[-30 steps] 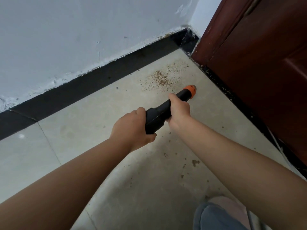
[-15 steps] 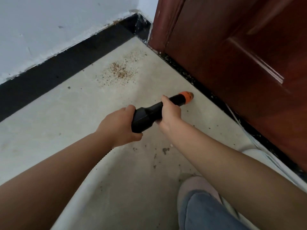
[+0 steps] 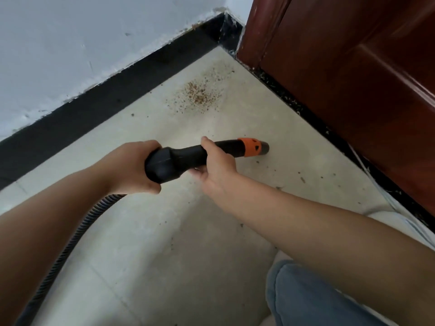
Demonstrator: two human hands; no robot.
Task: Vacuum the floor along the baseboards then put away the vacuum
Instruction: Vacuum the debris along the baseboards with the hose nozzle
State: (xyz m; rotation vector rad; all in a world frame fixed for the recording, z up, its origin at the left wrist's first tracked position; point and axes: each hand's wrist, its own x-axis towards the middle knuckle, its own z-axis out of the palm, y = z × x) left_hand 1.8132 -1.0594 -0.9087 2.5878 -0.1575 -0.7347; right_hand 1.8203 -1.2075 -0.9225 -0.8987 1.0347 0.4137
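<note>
In the corner where the white wall meets the red-brown wooden door, pale floor tile fills most of the view. Black baseboard runs from near left to far corner; a dark speckled strip continues under the door toward near right.

Person crouched or kneeling, a knee in blue denim at near right. Ribbed grey hose trails from the near-left edge up to the black vacuum handle.

Left hand clenched round the thick rear end of the handle, where the hose joins. Right hand grips further forward on the narrower shaft, thumb over the top, fingers curled beneath. Orange collar and dark nozzle tip project past the right hand, tip at or just above the tile; contact cannot be confirmed.

Long axis of the tool lies roughly left to right, tip pointing at the door-side strip. Loose crumbs lie scattered just right of the tip.

Main debris patch, brown grit, sits farther off, beyond the tip and slightly left, near the baseboard corner. Judgement: reaching it calls for swinging the tip away from the door toward the far corner; right hand, being the forward one, would steer. Baseboard pass looks unfinished.
</note>
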